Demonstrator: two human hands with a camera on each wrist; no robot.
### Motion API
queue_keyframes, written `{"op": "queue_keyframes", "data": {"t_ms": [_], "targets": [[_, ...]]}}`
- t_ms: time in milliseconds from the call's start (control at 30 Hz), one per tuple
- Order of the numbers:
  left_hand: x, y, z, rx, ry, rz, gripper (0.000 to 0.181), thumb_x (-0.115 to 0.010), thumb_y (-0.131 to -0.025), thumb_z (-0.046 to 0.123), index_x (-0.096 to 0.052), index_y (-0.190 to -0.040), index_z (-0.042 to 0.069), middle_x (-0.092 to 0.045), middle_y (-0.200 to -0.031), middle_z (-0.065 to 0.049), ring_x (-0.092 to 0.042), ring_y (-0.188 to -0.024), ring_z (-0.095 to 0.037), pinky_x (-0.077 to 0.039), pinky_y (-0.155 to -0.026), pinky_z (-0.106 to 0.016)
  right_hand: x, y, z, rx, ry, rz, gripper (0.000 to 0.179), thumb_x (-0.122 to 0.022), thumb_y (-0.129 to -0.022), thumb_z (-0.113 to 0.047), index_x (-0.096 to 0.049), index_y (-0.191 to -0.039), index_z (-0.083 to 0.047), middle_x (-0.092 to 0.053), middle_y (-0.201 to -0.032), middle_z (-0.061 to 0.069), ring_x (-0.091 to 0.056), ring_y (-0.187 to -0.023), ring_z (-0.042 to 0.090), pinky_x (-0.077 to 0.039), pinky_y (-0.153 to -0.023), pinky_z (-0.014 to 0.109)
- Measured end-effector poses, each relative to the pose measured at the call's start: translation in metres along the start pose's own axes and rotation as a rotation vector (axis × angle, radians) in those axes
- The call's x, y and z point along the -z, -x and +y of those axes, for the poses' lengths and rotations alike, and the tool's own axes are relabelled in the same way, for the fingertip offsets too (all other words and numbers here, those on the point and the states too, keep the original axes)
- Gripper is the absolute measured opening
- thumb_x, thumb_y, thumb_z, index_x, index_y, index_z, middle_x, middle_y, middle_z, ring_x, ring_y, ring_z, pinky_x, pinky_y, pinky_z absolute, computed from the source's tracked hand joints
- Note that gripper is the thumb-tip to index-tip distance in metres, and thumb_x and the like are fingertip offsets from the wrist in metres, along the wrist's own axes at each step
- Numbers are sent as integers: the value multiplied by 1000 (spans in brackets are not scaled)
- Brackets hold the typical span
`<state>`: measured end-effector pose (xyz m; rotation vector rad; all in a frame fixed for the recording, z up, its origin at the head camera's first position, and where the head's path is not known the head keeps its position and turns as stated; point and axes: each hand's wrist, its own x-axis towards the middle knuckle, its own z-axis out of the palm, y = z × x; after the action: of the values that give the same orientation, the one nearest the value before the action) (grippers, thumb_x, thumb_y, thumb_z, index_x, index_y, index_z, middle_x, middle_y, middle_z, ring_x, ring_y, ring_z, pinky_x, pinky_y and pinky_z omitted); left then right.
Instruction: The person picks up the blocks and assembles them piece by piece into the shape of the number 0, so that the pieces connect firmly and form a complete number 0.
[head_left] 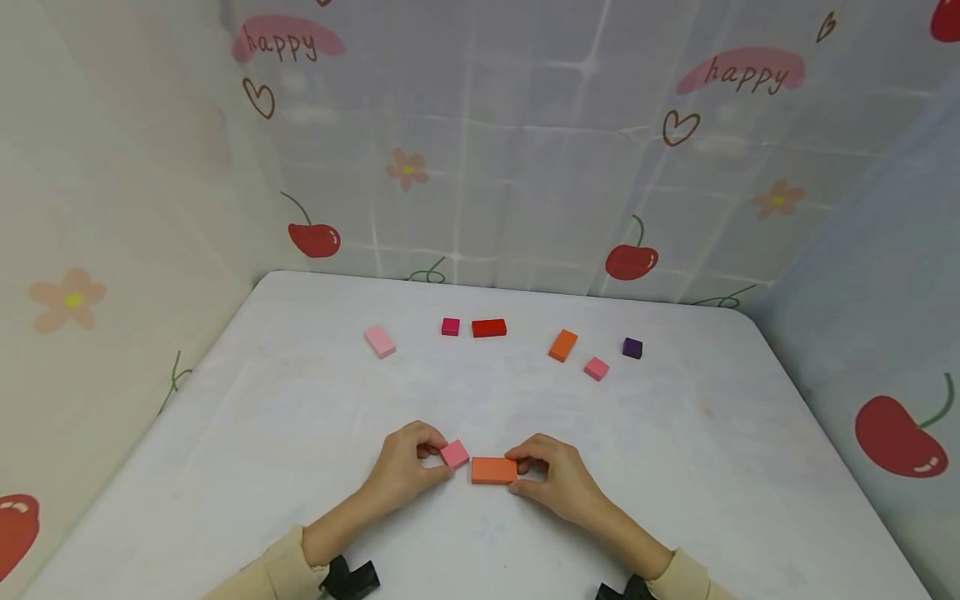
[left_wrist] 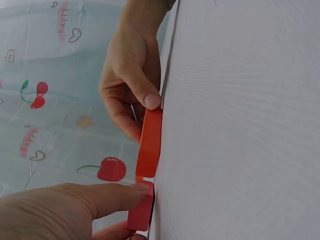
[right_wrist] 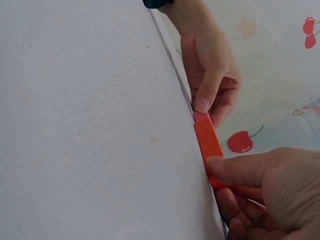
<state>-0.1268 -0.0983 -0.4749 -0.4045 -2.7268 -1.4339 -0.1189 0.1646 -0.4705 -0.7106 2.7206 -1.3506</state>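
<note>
Pink block [head_left: 454, 454]: askew; we judge it best squared gently against the orange block [head_left: 491, 472], held steady.
Left hand [head_left: 406, 468]: we see thumb and finger parted by the pink block's width, pinching it.
Right hand [head_left: 559, 475]: thumb and fingers clamp the orange block's near end, parted likewise.

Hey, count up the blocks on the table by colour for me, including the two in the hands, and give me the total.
Pink blocks, one of them paler: 3
Orange blocks: 2
Red block: 1
Magenta block: 1
Purple block: 1
Total: 8
</note>
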Motion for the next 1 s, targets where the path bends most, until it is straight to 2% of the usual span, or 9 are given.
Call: {"op": "queue_keyframes", "data": {"t_ms": [700, 1000], "targets": [[-3, 0, 0, -40, -29, 11, 26, -88, -66, 5, -72, -86, 10, -60, -90, 7, -59, -82, -8, -53, -77, -21, -1, -1, 1, -9, 16, -9, 35, -84, -74, -10, -74, -107, -12, -64, -92, -11, -59, -81, 7, -52, -77, 21], [-2, 1, 0, -38, -23, 10, 26, -88, -67, 5, -71, -85, 11, -60, -90, 7, -58, -83, -7, -53, -76, -21, 5, -2, 1, -27, -5, -47, 43, -85, -74, -15, -70, -115, -11, -65, -93, -8, -61, -82, 9, -51, -75, 21]]}}
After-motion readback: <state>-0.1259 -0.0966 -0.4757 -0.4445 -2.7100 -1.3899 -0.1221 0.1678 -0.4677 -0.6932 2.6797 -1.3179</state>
